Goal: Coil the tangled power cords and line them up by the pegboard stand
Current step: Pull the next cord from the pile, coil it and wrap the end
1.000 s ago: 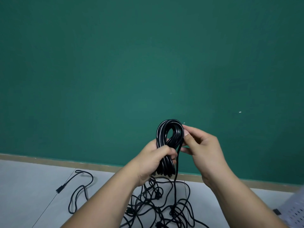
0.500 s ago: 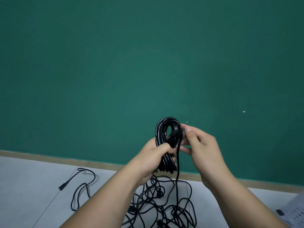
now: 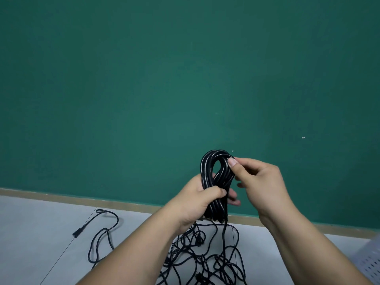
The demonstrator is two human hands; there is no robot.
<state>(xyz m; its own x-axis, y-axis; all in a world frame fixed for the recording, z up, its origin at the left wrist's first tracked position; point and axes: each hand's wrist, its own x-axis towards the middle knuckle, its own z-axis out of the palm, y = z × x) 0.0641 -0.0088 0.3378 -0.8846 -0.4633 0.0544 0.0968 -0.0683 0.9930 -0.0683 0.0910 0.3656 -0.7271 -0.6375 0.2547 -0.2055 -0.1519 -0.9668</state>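
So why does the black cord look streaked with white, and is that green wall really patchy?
Head view: the streaks on the coiled cord are glare off its glossy jacket. In the same head view, the wall is brightest mid-frame and dims toward the corners, which is likely uneven light.

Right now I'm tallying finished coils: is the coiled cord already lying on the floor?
No, the left hand grips the coiled cord in the air, the right hand pinching its top loop.

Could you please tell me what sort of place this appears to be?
Probably a plain indoor workroom or storage corner, though little shows: a bare green wall, a grey tiled floor with black power cords tangled on it, and a white perforated pegboard at the right edge.
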